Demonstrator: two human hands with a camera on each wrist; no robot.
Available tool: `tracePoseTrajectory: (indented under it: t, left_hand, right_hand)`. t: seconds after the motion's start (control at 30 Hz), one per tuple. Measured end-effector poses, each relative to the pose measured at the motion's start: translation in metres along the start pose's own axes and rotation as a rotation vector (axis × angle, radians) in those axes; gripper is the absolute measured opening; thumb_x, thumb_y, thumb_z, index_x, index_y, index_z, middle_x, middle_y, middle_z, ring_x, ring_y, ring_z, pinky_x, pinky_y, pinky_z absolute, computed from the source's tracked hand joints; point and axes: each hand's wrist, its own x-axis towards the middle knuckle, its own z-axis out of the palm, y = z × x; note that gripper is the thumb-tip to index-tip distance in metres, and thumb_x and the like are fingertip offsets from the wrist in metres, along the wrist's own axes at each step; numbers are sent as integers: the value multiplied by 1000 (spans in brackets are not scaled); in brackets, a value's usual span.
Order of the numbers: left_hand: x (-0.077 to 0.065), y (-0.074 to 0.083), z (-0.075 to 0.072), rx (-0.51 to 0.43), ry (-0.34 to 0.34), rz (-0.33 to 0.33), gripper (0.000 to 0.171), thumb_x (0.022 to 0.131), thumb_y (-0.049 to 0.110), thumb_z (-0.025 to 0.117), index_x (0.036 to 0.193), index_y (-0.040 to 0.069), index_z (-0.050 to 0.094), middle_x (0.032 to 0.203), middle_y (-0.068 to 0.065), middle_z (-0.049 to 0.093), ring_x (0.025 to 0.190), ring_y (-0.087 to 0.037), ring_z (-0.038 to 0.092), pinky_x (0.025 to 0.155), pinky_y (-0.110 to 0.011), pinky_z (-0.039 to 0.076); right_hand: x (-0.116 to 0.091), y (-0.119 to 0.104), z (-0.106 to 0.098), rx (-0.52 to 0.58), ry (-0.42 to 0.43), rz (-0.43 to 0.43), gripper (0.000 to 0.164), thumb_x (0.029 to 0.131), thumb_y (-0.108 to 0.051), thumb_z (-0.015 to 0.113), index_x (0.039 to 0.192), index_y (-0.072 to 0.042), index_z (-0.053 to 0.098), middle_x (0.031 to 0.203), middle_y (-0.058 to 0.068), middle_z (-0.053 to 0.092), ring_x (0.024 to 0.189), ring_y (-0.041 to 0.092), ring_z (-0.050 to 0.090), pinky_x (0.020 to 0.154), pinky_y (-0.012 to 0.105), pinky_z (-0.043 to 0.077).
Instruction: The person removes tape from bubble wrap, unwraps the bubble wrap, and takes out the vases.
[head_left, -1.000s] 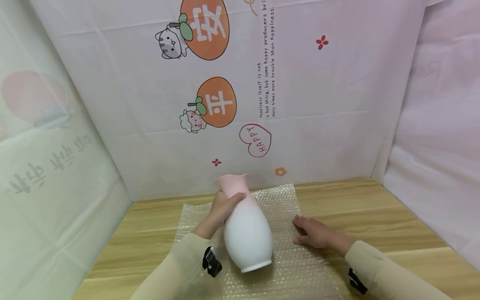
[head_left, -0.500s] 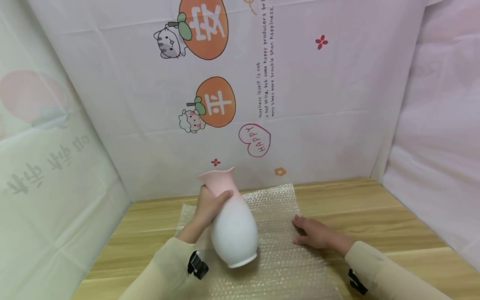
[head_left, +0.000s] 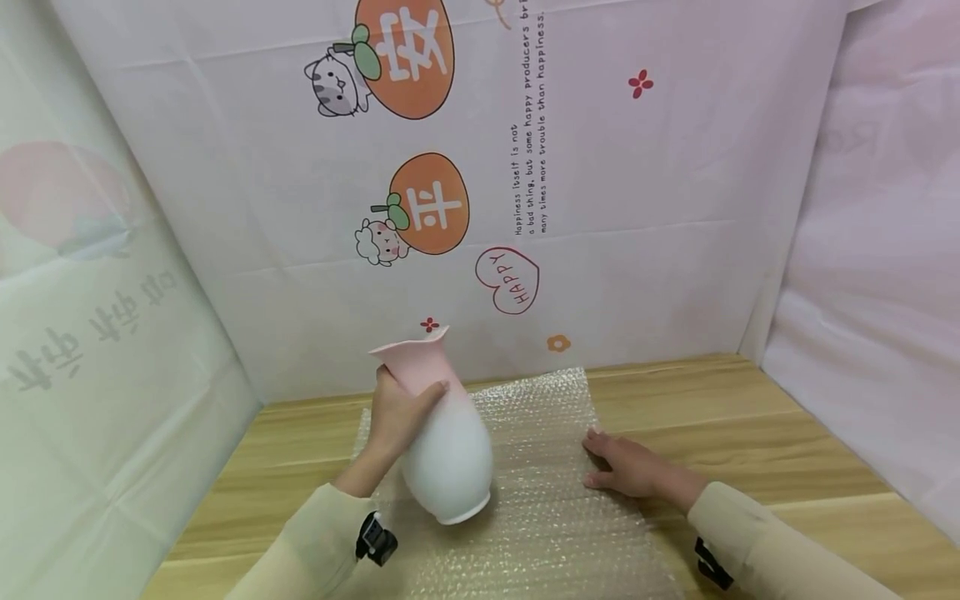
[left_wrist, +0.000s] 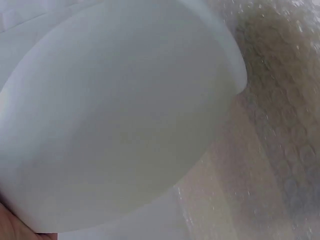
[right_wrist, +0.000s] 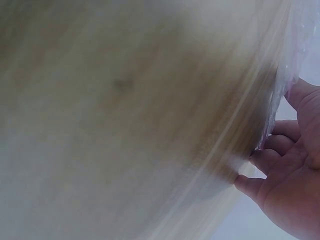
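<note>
A tall vase (head_left: 450, 458), pink at its flared, wavy mouth and white below, leans over the bubble wrap with its mouth tilted up to the left. My left hand (head_left: 397, 412) grips it by the neck, thumb across the front. The white body of the vase (left_wrist: 115, 115) fills much of the left wrist view. At the right edge of the bubble wrap (head_left: 540, 500), my right hand (head_left: 630, 467) rests with thumb and fingers spread apart. In the right wrist view, the fingertips of the right hand (right_wrist: 295, 155) touch down along the edge of the wrap.
The bubble wrap lies flat over a wooden table (head_left: 720, 433). A white printed cloth (head_left: 660, 208) hangs behind the table, with more cloth at both sides. Each sleeve carries a black strap.
My left hand has moved left with the vase, tilting its mouth further left and up. The right hand has stayed at the edge of the wrap.
</note>
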Motion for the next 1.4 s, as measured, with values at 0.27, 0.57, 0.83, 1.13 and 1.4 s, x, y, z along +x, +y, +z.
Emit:
tracePoseTrajectory:
  t: [0.27, 0.57, 0.83, 1.13, 1.4]
  left_hand:
    - [0, -3, -17, -22, 84, 124, 78, 70, 23, 84, 127, -6, 39, 107, -19, 56, 91, -32, 59, 73, -47, 53]
    - [6, -13, -32, -52, 198, 250, 80, 67, 13, 85, 128, -7, 38, 106, -19, 55, 90, -29, 58, 75, -45, 52]
    - [9, -22, -49, -44, 281, 296, 84, 67, 12, 86, 133, -4, 36, 112, -18, 53, 94, -27, 55, 79, -42, 48]
    - [15, -34, -67, -4, 354, 359, 86, 65, 10, 88, 133, -6, 37, 113, -18, 54, 95, -24, 54, 81, -31, 42]
    - [23, -43, -86, 39, 397, 394, 85, 65, 13, 88, 132, -6, 39, 112, -17, 54, 96, -25, 53, 84, -34, 40]
  right_hand:
    - [0, -1, 1, 2, -1, 0, 70, 92, -29, 68, 135, 18, 42, 142, 39, 33, 132, 51, 31, 106, 58, 28]
    - [-1, 0, 0, 12, -5, 1, 70, 92, -30, 67, 136, 19, 41, 143, 39, 32, 133, 51, 30, 106, 58, 27]
    - [-1, 2, 1, 9, -8, -5, 71, 92, -30, 68, 136, 18, 41, 143, 39, 32, 133, 51, 30, 106, 58, 28]
    - [0, 3, 0, 6, -8, -4, 71, 92, -31, 67, 137, 18, 41, 143, 39, 32, 133, 50, 31, 106, 58, 28]
    - [0, 4, 1, 7, -4, -9, 71, 92, -31, 67, 137, 18, 41, 143, 39, 32, 133, 50, 31, 106, 58, 28]
